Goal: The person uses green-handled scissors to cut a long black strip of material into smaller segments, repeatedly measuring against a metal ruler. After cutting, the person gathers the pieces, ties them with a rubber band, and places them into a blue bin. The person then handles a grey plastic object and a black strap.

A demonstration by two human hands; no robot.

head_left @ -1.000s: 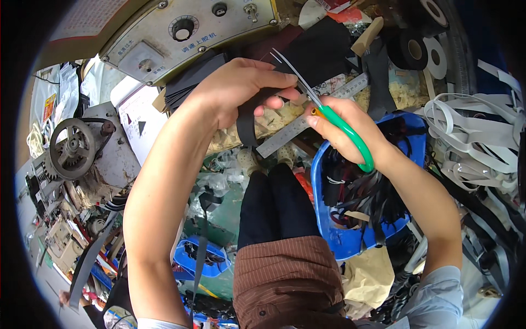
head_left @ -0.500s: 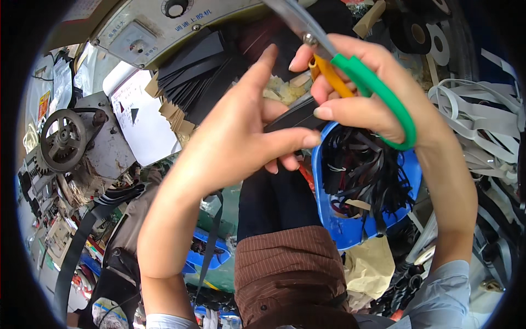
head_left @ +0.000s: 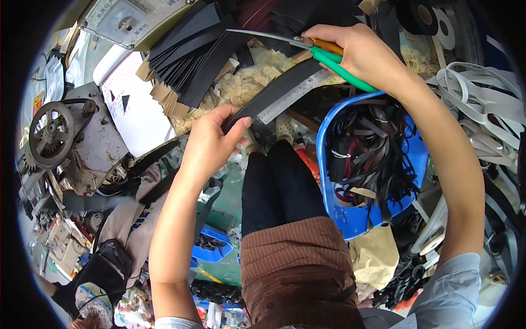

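A pair of scissors (head_left: 341, 70) with one green and one orange handle is held in my right hand (head_left: 368, 55). Its blades point left, over the edge of the dark material on the bench. My left hand (head_left: 211, 143) pinches the near end of a wide black strip (head_left: 276, 88) between thumb and fingers. The strip slants up to the right, its far end close under my right hand. A steel ruler (head_left: 296, 96) lies along the strip's lower edge. I cannot tell whether my right fingers also touch the strip or ruler.
A fanned stack of black strips (head_left: 192, 49) lies at the bench's back. Below my right hand stands a blue basin (head_left: 323, 159) of dark offcuts. Grey-white bands (head_left: 471, 104) hang right. At left are a white sheet (head_left: 134, 104) and a handwheel machine (head_left: 52, 134).
My hands have moved apart. My left hand went down and left, now pinching the strip's end. My right hand rose slightly, and the scissors swung to point left. The ruler came into view.
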